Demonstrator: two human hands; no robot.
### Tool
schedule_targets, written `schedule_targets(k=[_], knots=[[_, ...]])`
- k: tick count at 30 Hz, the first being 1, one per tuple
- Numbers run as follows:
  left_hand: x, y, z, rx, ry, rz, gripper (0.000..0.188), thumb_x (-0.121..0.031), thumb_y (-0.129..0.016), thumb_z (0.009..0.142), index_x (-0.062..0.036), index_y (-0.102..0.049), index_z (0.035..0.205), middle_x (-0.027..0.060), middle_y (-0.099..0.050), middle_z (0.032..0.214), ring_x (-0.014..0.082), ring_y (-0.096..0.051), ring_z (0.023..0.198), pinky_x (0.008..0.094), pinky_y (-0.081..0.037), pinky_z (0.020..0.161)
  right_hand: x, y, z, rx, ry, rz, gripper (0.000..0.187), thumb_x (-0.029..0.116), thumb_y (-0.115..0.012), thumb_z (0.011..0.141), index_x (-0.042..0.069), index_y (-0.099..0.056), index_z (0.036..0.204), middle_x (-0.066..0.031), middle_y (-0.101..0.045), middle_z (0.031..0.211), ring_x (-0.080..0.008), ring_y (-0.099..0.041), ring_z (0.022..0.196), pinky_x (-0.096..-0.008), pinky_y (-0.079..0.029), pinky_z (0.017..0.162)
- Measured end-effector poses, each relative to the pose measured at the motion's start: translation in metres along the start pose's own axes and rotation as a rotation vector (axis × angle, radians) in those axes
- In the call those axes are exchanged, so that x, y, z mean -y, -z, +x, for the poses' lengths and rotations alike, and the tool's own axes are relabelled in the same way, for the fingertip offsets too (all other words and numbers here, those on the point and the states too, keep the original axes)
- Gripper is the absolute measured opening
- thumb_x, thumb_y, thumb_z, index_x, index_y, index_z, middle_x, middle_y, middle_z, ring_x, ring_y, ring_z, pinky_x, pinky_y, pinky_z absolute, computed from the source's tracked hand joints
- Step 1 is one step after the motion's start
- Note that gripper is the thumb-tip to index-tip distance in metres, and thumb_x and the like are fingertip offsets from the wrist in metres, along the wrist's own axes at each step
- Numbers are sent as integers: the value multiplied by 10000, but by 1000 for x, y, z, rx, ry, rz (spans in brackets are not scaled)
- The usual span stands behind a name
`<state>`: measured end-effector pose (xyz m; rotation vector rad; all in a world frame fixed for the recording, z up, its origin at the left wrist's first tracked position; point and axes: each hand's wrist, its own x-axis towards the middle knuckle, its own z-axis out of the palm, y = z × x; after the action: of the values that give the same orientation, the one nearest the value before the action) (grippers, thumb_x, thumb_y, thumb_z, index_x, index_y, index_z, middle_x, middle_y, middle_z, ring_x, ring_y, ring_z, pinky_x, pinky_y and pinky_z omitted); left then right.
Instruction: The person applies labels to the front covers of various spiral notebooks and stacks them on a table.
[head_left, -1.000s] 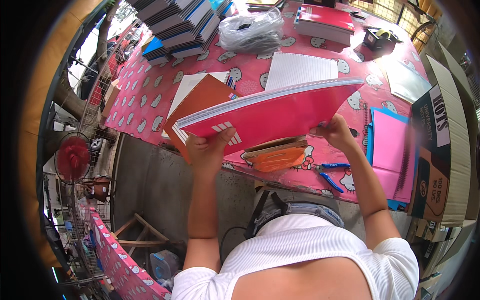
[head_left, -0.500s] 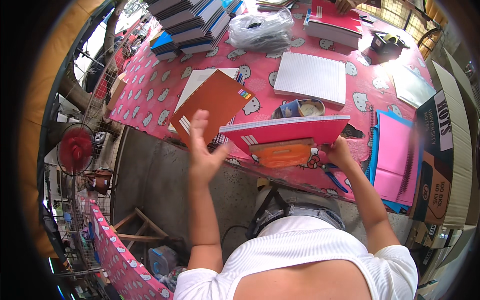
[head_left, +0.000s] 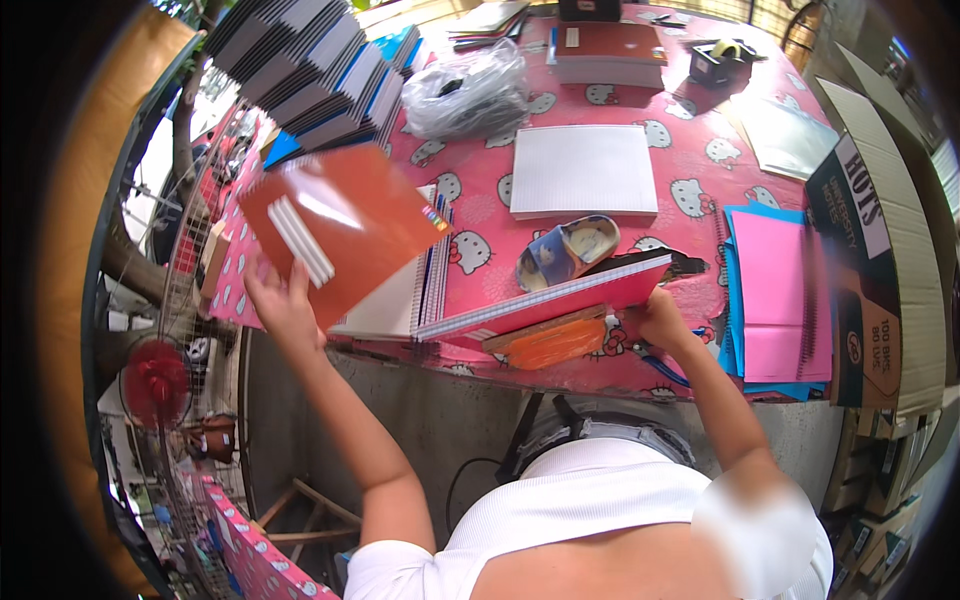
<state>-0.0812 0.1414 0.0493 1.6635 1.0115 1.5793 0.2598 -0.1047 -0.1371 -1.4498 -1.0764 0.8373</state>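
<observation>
My left hand [head_left: 283, 300] pinches the lower edge of a brown notebook cover [head_left: 350, 215], which is raised and tilted above white notebooks with spiral edges [head_left: 388, 295]. A red-covered notebook [head_left: 600, 285] stands on its side near the table's front edge, its ruled pages facing away from me. My right hand [head_left: 665, 318] is closed at the right end of this notebook. Against its cover rests an orange block with a wooden edge [head_left: 555, 340]. Blue-handled pliers [head_left: 668, 372] lie below my right hand, partly hidden. Behind the red notebook sits a patterned slipper [head_left: 570, 252].
A stack of ruled paper [head_left: 585, 172] lies mid-table, a plastic bag [head_left: 468, 90] behind it. Tall notebook stacks [head_left: 310, 70] rise at the back left. Pink and blue covers [head_left: 780, 300] lie by a cardboard box [head_left: 870, 270] at right. A brown-topped stack [head_left: 610, 55] and tape dispenser [head_left: 720, 62] stand farther back.
My left hand has moved left and taken hold of the brown cover, lifting it off the white notebooks. The red notebook has tilted, its left end lower. Another person's hand at the back has left view.
</observation>
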Motion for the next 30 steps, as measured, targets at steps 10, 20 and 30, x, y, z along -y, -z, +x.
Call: schedule_targets(k=[10, 20, 30], knots=[[152, -248, 13, 472, 450, -518, 549, 84, -594, 834, -28, -339, 1306, 140, -583, 1163, 196, -599, 1023, 314, -520, 823, -6, 0, -4, -33, 78, -112, 297, -47, -666, 690, 57, -613, 964, -120, -620, 881, -295, -596, 823, -373, -478, 720], [97, -221, 11, 785, 22, 419, 734, -319, -750, 761, -9, -415, 1336, 212, -439, 1356, 291, -412, 1277, 381, -339, 1044, 46, 42, -4, 146, 8, -324, 302, -39, -602, 739, 31, -605, 1033, -169, -629, 1014, -313, -612, 928, -385, -478, 848], [-122, -158, -151, 930, -646, 767, 565, -251, -668, 822, -29, -481, 1306, 200, -371, 1387, 336, -426, 1231, 435, -304, 1035, -24, 144, 75, -507, -329, -942, 293, 173, -628, 795, 27, -621, 1048, -170, -657, 950, -312, -631, 836, -406, -506, 720]])
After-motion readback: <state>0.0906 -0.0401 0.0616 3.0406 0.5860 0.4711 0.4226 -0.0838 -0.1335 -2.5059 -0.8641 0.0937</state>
